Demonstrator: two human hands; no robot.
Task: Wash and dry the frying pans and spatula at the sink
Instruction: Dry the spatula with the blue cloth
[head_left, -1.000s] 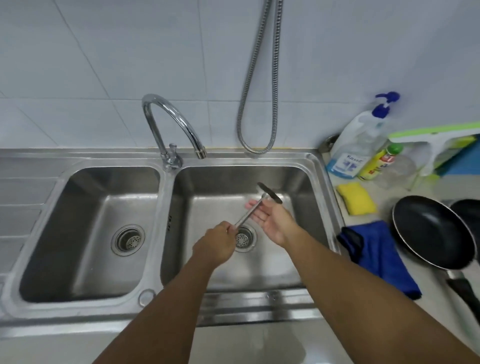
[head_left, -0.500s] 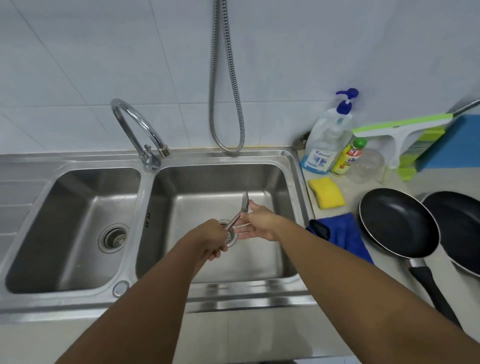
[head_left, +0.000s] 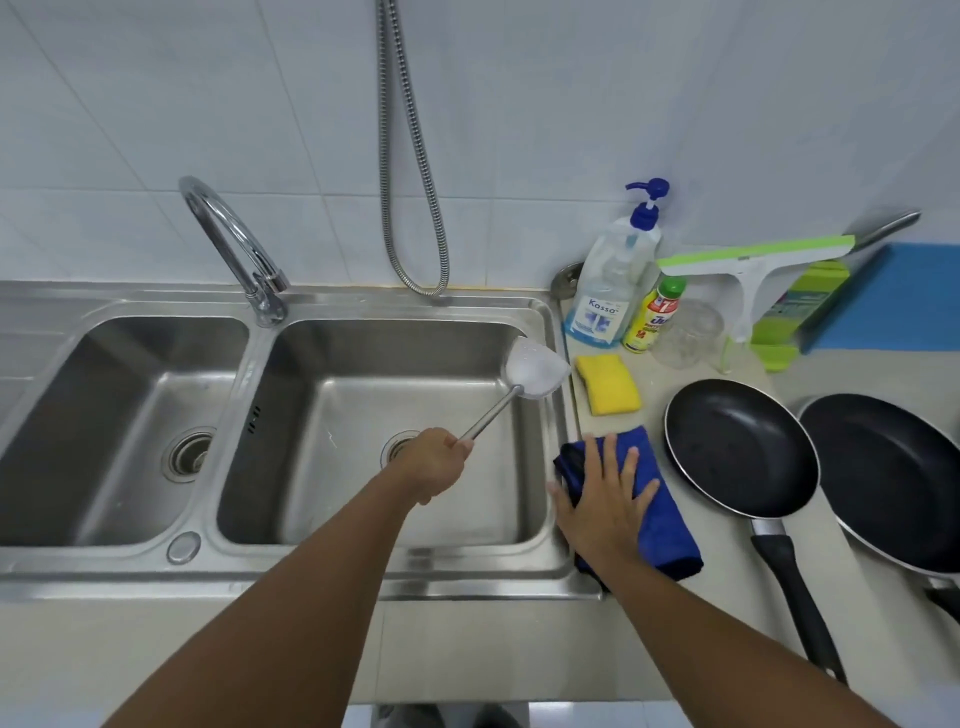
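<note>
Lettering reading "Kosso" shows on the label of the clear pump bottle with the blue pump head, which stands at the back of the tabletop just right of the sink; beside it the small yellow bottle with a green cap carries a red and blue label too blurred to read. The left hand is closed around the lower handle of the metal spatula, whose shaft slants up and right over the right basin so that the blade hangs above the basin's right rim, near the yellow sponge. The right hand lies flat, fingers spread wide, pressing on the blue cloth on the tabletop beside the sink's right edge; it grips nothing. 2 black frying pans rest to the right of the cloth: the nearer frying pan with its black handle pointing toward the person, the farther frying pan partly cut off by the frame edge. A green-and-white squeegee leans at the back, and the chrome faucet arches between the 2 basins.
</note>
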